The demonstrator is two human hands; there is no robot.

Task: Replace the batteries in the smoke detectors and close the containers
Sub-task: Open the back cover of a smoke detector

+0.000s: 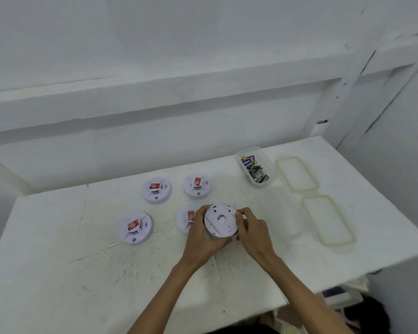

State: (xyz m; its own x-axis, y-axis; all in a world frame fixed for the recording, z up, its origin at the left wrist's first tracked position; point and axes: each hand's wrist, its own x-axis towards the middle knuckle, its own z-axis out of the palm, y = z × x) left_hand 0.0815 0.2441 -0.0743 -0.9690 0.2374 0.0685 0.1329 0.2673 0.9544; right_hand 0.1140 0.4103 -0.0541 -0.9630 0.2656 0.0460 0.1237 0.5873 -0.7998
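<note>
A white round smoke detector point(221, 220) is held above the table with its back side up. My left hand point(203, 239) grips its left and lower rim; my right hand point(250, 229) pinches its right edge. Three more detectors lie on the table with red batteries showing: one at the back left point(156, 190), one at the back middle point(198, 186), one at the front left point(135, 228). Another detector point(186, 219) sits partly hidden behind my left hand. A clear container of batteries point(255, 169) stands open at the back right.
Two clear lids with greenish rims lie on the right: one point(297, 174) beside the battery container, the other point(328, 220) nearer to me. A second clear container point(284, 210), hard to make out, stands just right of my hands. The white table point(58, 261) ends close at the front right.
</note>
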